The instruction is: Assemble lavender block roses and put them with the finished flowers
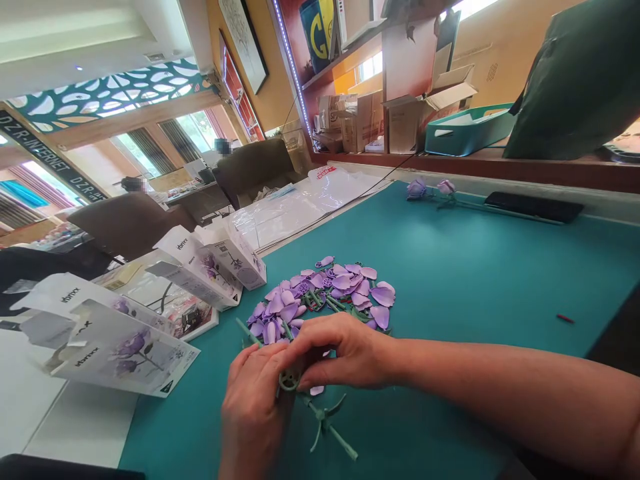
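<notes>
Both hands meet near the front of the teal mat (450, 280). My left hand (255, 400) is closed around a small green wheel-like piece (289, 379), partly hidden by the fingers. Thumb and fingers of my right hand (345, 350) pinch at the same piece from the right. Just below the hands lies a green stem with leaves (324, 417); whether it joins the held piece cannot be made out. Behind the hands spreads a pile of purple petals (285, 303) with green stem parts among them.
White printed boxes (135, 353) stand at the left. Two finished purple roses (416, 189) lie at the back beside a black phone-like object (534, 207). A small red stick (565, 319) is at the right. Shelves with cartons and a teal basket (467, 133) stand behind.
</notes>
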A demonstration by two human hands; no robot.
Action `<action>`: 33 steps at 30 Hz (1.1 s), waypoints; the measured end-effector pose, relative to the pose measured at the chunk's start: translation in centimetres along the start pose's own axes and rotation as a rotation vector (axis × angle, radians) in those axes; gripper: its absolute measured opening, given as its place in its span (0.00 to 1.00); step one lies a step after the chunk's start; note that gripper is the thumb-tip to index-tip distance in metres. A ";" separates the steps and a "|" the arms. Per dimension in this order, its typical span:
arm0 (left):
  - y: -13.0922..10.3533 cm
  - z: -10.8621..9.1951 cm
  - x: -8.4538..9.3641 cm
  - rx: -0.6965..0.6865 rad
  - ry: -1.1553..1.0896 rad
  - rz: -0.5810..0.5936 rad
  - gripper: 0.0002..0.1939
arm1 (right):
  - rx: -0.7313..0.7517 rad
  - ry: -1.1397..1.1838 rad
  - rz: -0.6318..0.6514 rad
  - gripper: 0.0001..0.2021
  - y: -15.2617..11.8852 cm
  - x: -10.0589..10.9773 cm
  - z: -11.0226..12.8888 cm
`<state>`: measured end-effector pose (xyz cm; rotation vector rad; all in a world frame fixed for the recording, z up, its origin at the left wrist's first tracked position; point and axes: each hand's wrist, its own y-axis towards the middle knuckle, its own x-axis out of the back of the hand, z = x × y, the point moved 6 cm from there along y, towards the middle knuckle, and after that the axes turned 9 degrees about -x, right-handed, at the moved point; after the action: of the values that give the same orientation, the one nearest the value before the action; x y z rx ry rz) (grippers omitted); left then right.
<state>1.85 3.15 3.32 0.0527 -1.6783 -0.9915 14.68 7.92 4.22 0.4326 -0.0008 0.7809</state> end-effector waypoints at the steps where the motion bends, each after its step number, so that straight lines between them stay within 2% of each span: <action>1: 0.0 0.0 0.0 0.011 0.007 -0.010 0.12 | -0.012 0.009 0.003 0.11 0.0 0.0 -0.1; 7: 0.2 -0.3 0.1 -0.003 0.040 -0.025 0.11 | -0.162 0.165 -0.080 0.10 0.5 1.0 -1.6; 11: 0.1 -0.3 0.3 0.071 0.063 0.060 0.15 | -0.181 0.112 -0.147 0.10 0.7 1.7 -2.3; 16: 0.7 -0.7 1.0 0.149 -0.059 0.132 0.17 | -0.118 0.049 -0.114 0.12 0.7 1.5 -2.0; 22: 0.9 0.0 0.6 0.361 -0.203 0.268 0.16 | -0.277 0.142 -0.093 0.14 0.8 1.2 -3.5; 27: 0.6 -0.2 0.1 0.377 -0.236 0.336 0.15 | -0.322 0.149 -0.072 0.15 0.7 1.4 -3.4; 33: 0.9 -0.8 0.3 0.384 -0.211 0.316 0.15 | -0.440 0.206 -0.034 0.15 0.5 0.8 -4.6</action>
<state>2.83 3.11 4.11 -0.0644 -1.9796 -0.4426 14.22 10.50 0.36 -0.0652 0.0263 0.7632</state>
